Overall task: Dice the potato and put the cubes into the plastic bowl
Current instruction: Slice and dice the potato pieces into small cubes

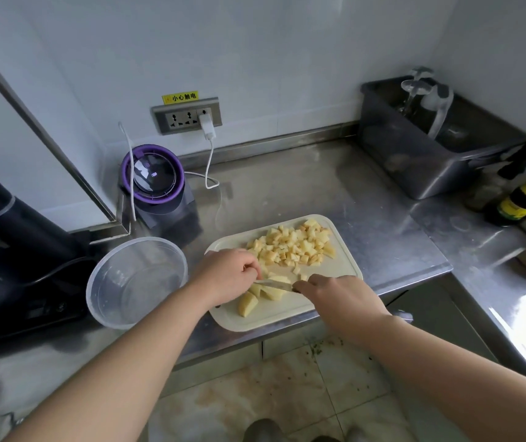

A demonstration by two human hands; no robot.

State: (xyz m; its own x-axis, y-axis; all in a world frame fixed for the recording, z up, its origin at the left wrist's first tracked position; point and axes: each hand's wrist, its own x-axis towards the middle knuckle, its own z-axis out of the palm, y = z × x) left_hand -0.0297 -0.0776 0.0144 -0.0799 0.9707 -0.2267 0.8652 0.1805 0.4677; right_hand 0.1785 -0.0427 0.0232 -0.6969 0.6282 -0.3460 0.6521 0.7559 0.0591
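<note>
A white cutting board (344, 266) lies on the steel counter. A pile of potato cubes (293, 245) covers its far half. Peeled potato wedges (268, 293) lie on the near half, with one separate chunk (248, 304) at the front left. My left hand (226, 274) holds the wedges in place with curled fingers. My right hand (338, 296) grips a knife (274, 284), whose blade lies across the wedges. The clear plastic bowl (105, 282) stands left of the board with no cubes in it.
A purple-ringed appliance (154, 180) stands behind the bowl, its white cable plugged into the wall socket (188, 118). A dark machine (16, 244) occupies the left. A grey tub (427, 151) and bottles (523, 199) sit at the right. The counter's front edge runs just below the board.
</note>
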